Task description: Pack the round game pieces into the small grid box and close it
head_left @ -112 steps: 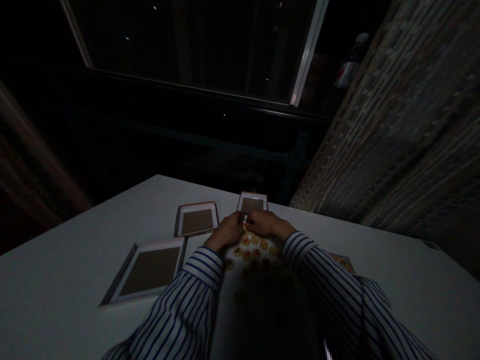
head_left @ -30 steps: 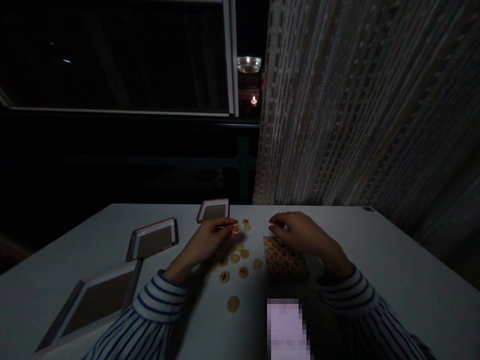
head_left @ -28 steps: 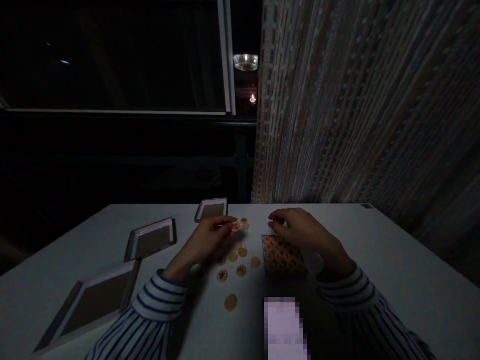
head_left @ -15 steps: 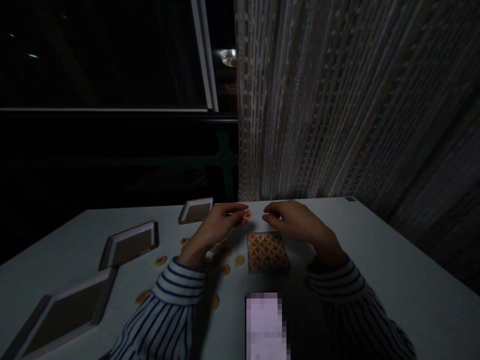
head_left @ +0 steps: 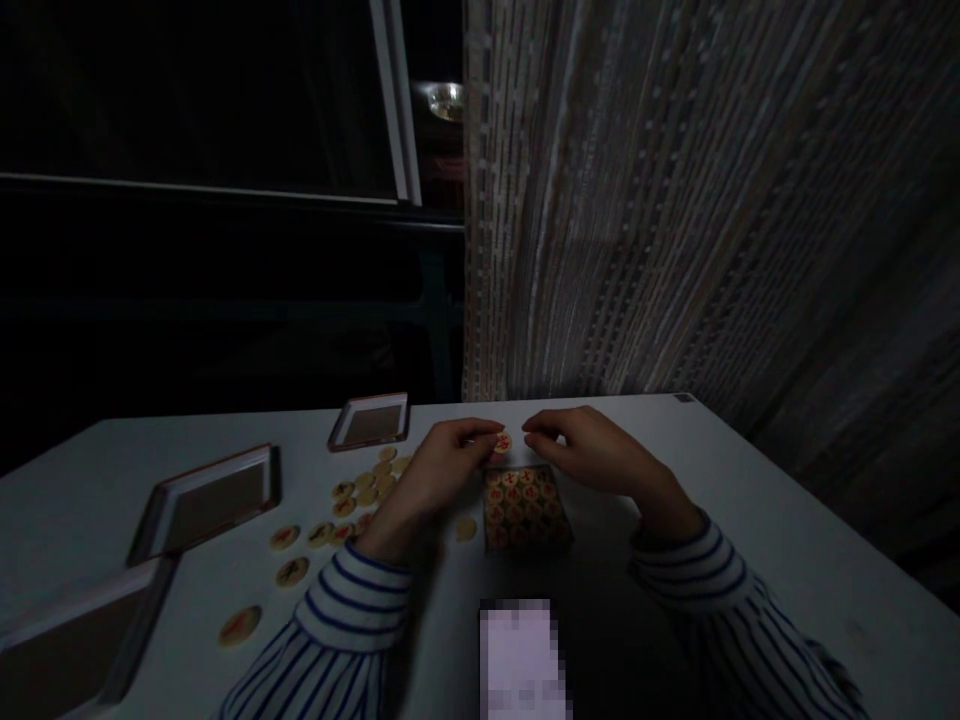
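My left hand point(head_left: 442, 470) pinches a round pale game piece with a red mark point(head_left: 502, 441) and holds it just above the far edge of a small square box point(head_left: 525, 506) packed with rows of similar pieces. My right hand point(head_left: 592, 448) hovers curled just past the box's far right corner, fingertips close together near the piece; I cannot see anything in them. Several loose pieces point(head_left: 352, 495) lie on the white table point(head_left: 750, 540) to the left of my left wrist. Both arms wear blue-striped sleeves.
Three shallow square trays lie to the left: a small tray point(head_left: 371, 422) at the back, a middle tray point(head_left: 206, 498), and a large tray point(head_left: 67, 645) at the near left edge. A beaded curtain point(head_left: 675, 200) hangs behind the table. The room is dark.
My left hand has carried the piece rightward from the loose pieces to above the box. The view has swung right, so trays and loose pieces sit further left.
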`<state>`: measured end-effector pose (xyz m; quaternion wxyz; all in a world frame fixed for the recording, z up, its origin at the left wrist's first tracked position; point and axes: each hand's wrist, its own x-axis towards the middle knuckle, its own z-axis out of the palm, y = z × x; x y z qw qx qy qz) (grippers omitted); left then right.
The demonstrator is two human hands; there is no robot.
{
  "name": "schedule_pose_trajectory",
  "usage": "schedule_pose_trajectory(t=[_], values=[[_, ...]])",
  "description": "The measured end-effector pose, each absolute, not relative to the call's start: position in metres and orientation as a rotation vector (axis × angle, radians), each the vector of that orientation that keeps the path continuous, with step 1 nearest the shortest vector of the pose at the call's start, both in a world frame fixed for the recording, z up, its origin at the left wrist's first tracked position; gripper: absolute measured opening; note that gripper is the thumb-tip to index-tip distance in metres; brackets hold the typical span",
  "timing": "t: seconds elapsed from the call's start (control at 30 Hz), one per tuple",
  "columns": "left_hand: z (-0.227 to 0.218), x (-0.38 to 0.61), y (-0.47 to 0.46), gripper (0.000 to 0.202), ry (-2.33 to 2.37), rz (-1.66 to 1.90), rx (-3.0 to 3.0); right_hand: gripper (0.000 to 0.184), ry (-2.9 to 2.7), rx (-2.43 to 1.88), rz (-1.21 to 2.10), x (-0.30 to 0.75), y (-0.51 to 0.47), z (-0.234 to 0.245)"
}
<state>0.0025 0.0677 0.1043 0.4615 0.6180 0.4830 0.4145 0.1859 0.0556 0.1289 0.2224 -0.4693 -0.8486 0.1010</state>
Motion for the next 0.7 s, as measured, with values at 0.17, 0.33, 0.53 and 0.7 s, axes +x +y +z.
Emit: schedule_pose_trajectory(t=[0.17,0.33,0.53,0.7], values=[[0.091,0.01,0.073,0.025,1.163,1.047,1.531,0.031,-2.232,-1.286,0.389,0.188,0.063,0.112],[0.089,0.017,0.072,0.023,1.161,1.07,1.47,0.027,-2.257,-1.246,0.422,0.188,0.067,0.106],[0.092,0.019,0.069,0.021,1.12,1.075,1.452,0.027,-2.237,-1.234,0.462,0.186,0.066,0.107],[0.092,0.019,0.067,0.022,1.105,1.064,1.472,0.026,-2.183,-1.232,0.514,0.186,0.066,0.108]])
